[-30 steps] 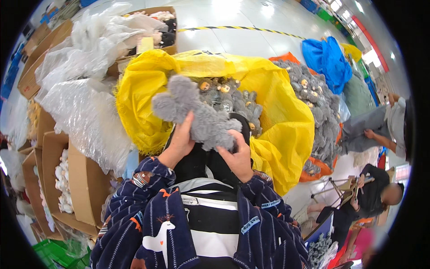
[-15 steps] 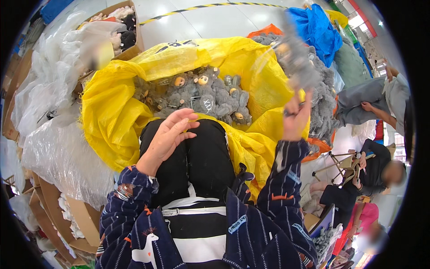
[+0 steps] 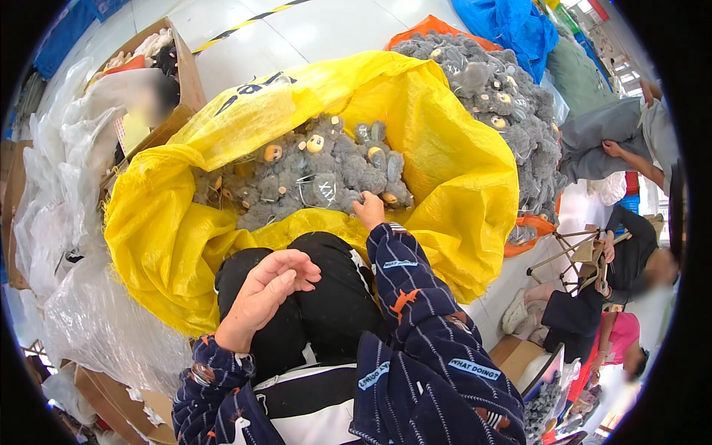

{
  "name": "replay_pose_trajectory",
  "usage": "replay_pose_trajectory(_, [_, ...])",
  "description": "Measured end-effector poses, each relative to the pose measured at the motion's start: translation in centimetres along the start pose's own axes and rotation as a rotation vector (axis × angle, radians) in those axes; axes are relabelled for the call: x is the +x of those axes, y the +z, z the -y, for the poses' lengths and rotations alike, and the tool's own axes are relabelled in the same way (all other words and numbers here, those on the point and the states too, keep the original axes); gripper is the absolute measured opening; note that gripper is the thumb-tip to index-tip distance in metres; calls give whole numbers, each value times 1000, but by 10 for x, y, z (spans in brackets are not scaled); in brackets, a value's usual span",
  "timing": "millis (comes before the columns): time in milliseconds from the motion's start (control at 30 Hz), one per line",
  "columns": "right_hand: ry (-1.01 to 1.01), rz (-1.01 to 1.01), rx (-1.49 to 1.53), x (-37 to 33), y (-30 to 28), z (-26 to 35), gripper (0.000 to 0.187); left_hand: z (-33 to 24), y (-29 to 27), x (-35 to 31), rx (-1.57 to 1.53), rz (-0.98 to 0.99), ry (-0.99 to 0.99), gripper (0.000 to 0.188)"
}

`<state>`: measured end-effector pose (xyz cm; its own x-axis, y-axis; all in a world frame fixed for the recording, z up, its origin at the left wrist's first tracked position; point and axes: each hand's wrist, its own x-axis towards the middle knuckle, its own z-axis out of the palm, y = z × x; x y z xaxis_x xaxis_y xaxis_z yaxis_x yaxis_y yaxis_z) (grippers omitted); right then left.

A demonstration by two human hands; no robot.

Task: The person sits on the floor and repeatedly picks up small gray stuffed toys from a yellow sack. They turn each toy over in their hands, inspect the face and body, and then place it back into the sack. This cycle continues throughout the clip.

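A yellow woven sack [image 3: 475,170] lies open in front of my knees, with fluffy grey plush toys [image 3: 285,178] heaped inside. They have small tan faces, and some carry white stitched marks. Reaching over the sack's near edge, my right hand [image 3: 369,211] has its fingertips closed at the near right side of the heap, pinching a grey plush toy; part of the grip is hidden by the hand. My left hand [image 3: 271,291] hovers above my lap, palm turned inward, fingers loosely bent and apart from the thumb, holding nothing.
Beyond the sack at right, an orange bag [image 3: 530,231] overflows with more grey plush toys [image 3: 512,111]. A blue bag [image 3: 512,33] lies behind it. Clear plastic sheeting [image 3: 96,304] and a cardboard box [image 3: 189,70] stand at left. Other people sit at far right.
My right hand has swung left from the orange bag's pile into the yellow sack; the grey plush toy it held has left it. My left hand has dropped slightly nearer my body.
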<state>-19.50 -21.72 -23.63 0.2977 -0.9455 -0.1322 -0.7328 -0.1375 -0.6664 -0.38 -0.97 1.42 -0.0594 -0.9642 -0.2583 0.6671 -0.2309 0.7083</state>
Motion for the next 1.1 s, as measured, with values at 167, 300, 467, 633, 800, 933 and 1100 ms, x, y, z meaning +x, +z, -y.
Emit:
replay_pose_trajectory(167, [-121,16,269,-25,-49,75,27,2,1,-3,137,-26,18,27])
replay_pose_trajectory(300, [-170,-29,569,-54,-113,144,18,-2,8,-7,403,-73,133,31])
replay_pose_trajectory(467, [-268,-30,735,-109,-185,225,16,7,4,-13,734,-269,392,46])
replay_pose_trajectory(633, [-399,19,872,-162,-213,255,17,-31,35,-32,1078,-278,801,46])
replay_pose_trajectory(800, [-88,275,1278,-175,-190,254,20,-20,48,-55,816,-207,686,16])
replay_pose_trajectory(933, [-298,264,712,-192,-151,236,27,7,36,-58,512,-220,513,21])
replay_pose_trajectory(1100, [-260,247,800,-195,-131,216,26,26,19,-50,528,-190,452,27])
